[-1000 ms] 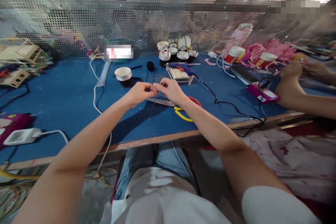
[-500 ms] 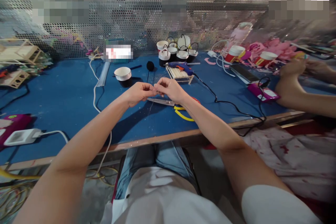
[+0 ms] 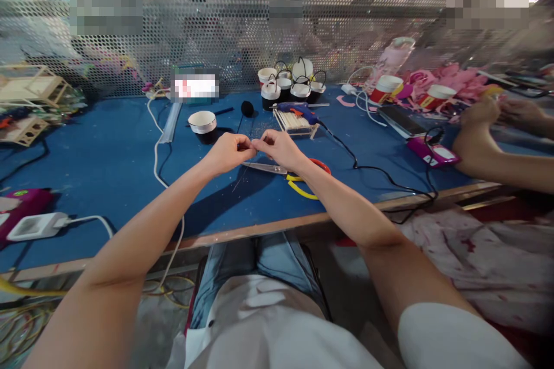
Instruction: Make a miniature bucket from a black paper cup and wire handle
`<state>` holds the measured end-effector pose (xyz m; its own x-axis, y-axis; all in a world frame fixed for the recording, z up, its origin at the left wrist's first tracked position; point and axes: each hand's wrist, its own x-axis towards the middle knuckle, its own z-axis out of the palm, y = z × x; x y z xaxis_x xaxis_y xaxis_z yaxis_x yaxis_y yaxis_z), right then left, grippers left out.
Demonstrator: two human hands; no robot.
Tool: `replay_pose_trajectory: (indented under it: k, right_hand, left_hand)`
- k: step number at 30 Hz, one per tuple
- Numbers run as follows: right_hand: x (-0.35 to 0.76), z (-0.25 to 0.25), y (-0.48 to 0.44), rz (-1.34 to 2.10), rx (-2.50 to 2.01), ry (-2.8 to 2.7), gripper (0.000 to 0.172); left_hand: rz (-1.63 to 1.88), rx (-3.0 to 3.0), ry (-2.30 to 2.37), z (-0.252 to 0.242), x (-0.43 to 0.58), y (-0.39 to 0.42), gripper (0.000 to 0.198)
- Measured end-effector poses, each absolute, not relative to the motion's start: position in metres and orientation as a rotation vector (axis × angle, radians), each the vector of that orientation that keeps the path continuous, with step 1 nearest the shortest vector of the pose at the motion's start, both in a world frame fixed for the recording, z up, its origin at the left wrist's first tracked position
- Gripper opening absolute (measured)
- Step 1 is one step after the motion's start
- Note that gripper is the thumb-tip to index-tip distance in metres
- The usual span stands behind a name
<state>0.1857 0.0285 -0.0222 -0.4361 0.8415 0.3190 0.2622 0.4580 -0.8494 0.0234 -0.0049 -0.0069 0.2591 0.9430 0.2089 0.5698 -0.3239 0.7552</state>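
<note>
My left hand and my right hand meet fingertip to fingertip above the table, both pinched. A thin dark thread shows just below the fingertips and seems to run up into both pinches; the fingers hide most of it. Behind the hands lies a small black ball, with a thin line trailing from it toward me. Scissors with yellow and red handles lie under my right wrist, blades pointing left. Left of the ball stands a small black and white cup.
A blue glue gun rests over a rack of pale sticks, its black cord running right. Several small cups with black handles stand behind. A white cable crosses the left side. At right, another person's hands work near pink pieces.
Both hands have shifted slightly left, still fingertip to fingertip. The thin strand below them now slants differently, and more of the scissors' red handle shows.
</note>
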Motion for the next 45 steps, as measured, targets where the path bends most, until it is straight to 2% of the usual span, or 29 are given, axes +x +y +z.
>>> replay_pose_trajectory:
  k: [12,20,23,37,45]
  right_hand:
    - [0.184,-0.027,0.033,0.905,-0.981,-1.870,0.040]
    - [0.187,-0.028,0.038,1.464,-0.751,-1.688,0.036]
    - [0.188,-0.029,0.040,1.549,-0.756,-1.693,0.032]
    - [0.185,-0.026,0.033,0.956,-0.968,-1.929,0.043]
    - [0.184,-0.028,0.037,0.792,-0.993,-1.952,0.043]
  left_hand:
    - [0.916,1.829,1.384,-0.006,0.030,-0.005,0.023]
    - [0.909,1.479,1.179,-0.013,0.030,-0.005,0.023]
    - [0.904,1.467,1.154,-0.014,0.029,-0.009,0.026]
    - [0.979,1.531,1.229,-0.020,0.027,-0.011,0.031]
    - [1.000,1.578,1.273,-0.019,0.029,-0.013,0.029]
